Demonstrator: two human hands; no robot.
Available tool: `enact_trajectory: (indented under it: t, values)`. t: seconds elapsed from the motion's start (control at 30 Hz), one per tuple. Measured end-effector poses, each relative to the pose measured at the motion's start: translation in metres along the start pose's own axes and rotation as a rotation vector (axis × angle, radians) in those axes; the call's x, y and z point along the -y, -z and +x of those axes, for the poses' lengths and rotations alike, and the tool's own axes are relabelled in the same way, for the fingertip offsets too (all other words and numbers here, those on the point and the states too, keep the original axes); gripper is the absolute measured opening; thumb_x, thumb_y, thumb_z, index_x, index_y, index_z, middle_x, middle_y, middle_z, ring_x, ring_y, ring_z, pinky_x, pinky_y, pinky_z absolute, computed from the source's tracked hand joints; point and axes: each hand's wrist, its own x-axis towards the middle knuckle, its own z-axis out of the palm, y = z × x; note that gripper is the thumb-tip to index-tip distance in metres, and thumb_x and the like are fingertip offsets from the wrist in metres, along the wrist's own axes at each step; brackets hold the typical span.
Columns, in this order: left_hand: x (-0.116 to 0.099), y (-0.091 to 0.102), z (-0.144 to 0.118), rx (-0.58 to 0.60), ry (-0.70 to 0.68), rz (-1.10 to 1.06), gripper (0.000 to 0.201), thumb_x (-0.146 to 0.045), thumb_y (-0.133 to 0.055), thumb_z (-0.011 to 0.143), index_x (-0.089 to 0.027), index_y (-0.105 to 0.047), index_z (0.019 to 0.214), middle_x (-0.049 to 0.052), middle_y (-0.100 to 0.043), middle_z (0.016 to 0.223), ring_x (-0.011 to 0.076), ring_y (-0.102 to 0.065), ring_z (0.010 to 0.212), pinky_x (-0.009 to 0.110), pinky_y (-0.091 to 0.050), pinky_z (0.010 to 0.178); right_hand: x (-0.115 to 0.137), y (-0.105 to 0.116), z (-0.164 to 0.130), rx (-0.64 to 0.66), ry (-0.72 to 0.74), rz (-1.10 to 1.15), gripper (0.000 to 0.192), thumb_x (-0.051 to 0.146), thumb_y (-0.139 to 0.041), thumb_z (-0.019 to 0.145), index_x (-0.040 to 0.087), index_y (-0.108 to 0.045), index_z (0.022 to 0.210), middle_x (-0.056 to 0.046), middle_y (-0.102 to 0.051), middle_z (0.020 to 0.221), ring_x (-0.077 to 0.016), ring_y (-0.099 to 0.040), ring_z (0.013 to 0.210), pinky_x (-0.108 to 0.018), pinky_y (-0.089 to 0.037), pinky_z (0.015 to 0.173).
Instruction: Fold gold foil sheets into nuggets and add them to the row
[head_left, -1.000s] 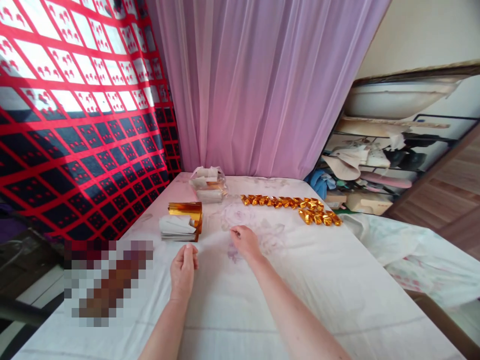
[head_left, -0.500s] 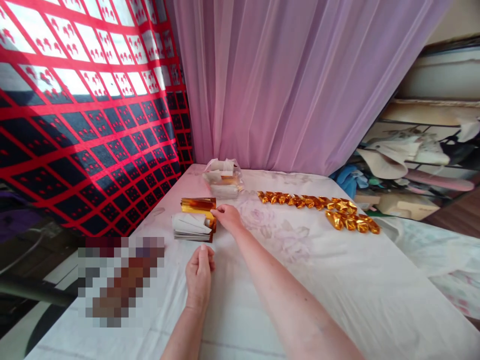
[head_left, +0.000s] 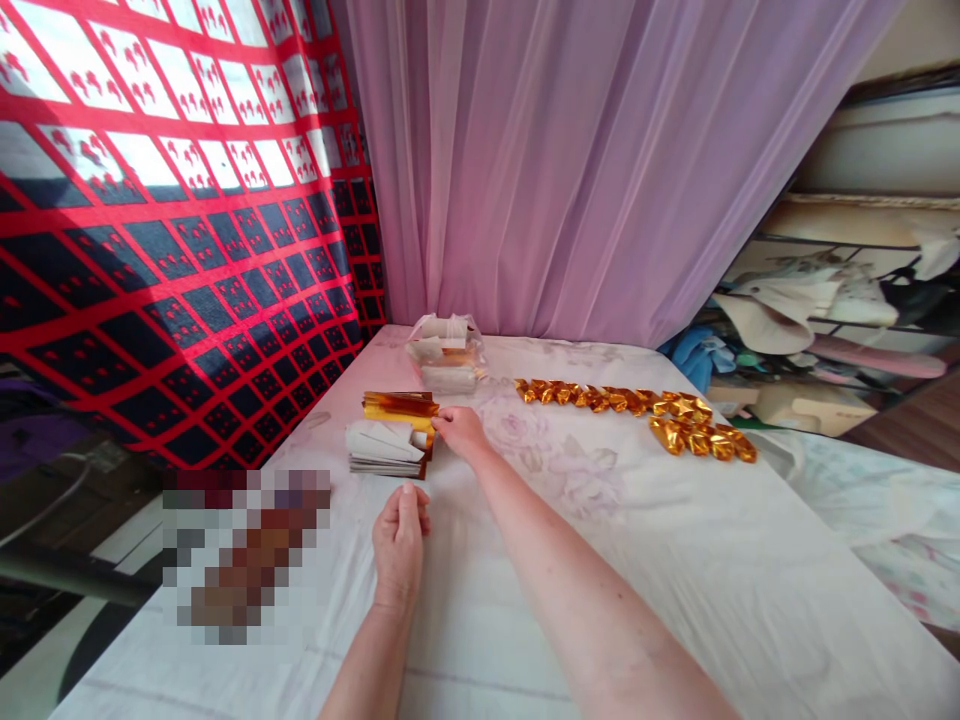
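The right hand (head_left: 459,428) pinches the top sheet of the shiny gold foil paper stack (head_left: 400,406), just ahead of the left hand (head_left: 400,540), which rests loosely curled and empty on the white cloth-covered worktop (head_left: 600,590); best peel one sheet only, lifting slowly

1. On my feed, the left hand (head_left: 400,545) was bare: no glove, ring or watch that I could see.
2. The left forearm came up from the bottom edge with no sleeve on the part in view.
3. The right hand (head_left: 460,430) was bare too, with no ring or band showing.
4. The right forearm was uncovered along its whole visible length; no cuff or bracelet showed.
5. The nails looked short and unpainted, though they were small on screen.
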Motion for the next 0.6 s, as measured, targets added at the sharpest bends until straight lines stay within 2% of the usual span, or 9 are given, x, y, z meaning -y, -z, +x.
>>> enact_trajectory:
  t: [0.13,0.27,0.33,0.4,0.47,0.6]
  values:
    - [-0.001,0.0,0.0,-0.005,0.003,-0.005,0.049,-0.064,-0.051,0.083,-0.019,-0.056,0.065,-0.004,-0.045,0.049,0.0109,-0.044,0.045,0.022,-0.038,0.045,-0.009,0.011,-0.004,0.002,-0.048,0.041,0.013,0.025,-0.062,0.08,0.021,-0.073,0.073,0.004,-0.066,0.062,-0.013,-0.061,0.064,-0.021,-0.041,0.061]
    - [-0.001,0.0,0.001,-0.004,0.007,-0.02,0.049,-0.065,-0.053,0.082,-0.019,-0.057,0.065,-0.004,-0.046,0.05,0.0109,-0.045,0.046,0.022,-0.039,0.045,-0.031,0.038,-0.017,-0.016,-0.145,0.076,0.016,0.026,-0.058,0.087,0.02,-0.072,0.085,0.002,-0.069,0.072,-0.013,-0.064,0.064,-0.021,-0.046,0.06]
    - [-0.001,-0.001,0.001,-0.002,0.007,-0.028,0.05,-0.066,-0.054,0.08,-0.019,-0.057,0.065,-0.004,-0.046,0.049,0.0109,-0.045,0.045,0.022,-0.039,0.044,-0.044,0.052,-0.025,-0.022,-0.194,0.079,0.018,0.028,-0.056,0.091,0.017,-0.07,0.088,0.0,-0.069,0.076,-0.0145,-0.065,0.068,-0.024,-0.049,0.065]
    - [-0.001,-0.002,0.002,0.002,0.007,-0.032,0.05,-0.066,-0.056,0.078,-0.019,-0.057,0.064,-0.005,-0.046,0.048,0.0106,-0.044,0.044,0.022,-0.039,0.043,-0.054,0.06,-0.031,-0.021,-0.236,0.085,0.021,0.03,-0.056,0.094,0.014,-0.068,0.098,-0.005,-0.069,0.091,-0.017,-0.066,0.079,-0.031,-0.053,0.073]
    - [-0.002,-0.002,0.002,0.004,0.006,-0.03,0.05,-0.066,-0.057,0.077,-0.019,-0.057,0.063,-0.005,-0.046,0.047,0.0105,-0.044,0.043,0.022,-0.038,0.043,-0.057,0.059,-0.033,-0.006,-0.254,0.108,0.033,0.037,-0.06,0.094,0.017,-0.059,0.121,-0.008,-0.062,0.119,-0.0201,-0.063,0.099,-0.04,-0.055,0.084]
    - [-0.002,-0.001,0.002,-0.007,0.002,-0.018,0.05,-0.066,-0.056,0.078,-0.018,-0.058,0.063,-0.004,-0.046,0.048,0.0108,-0.045,0.044,0.022,-0.04,0.044,-0.044,0.043,-0.021,-0.003,-0.216,0.155,0.037,0.037,-0.06,0.094,0.017,-0.057,0.125,-0.009,-0.059,0.125,-0.022,-0.062,0.104,-0.043,-0.054,0.087]
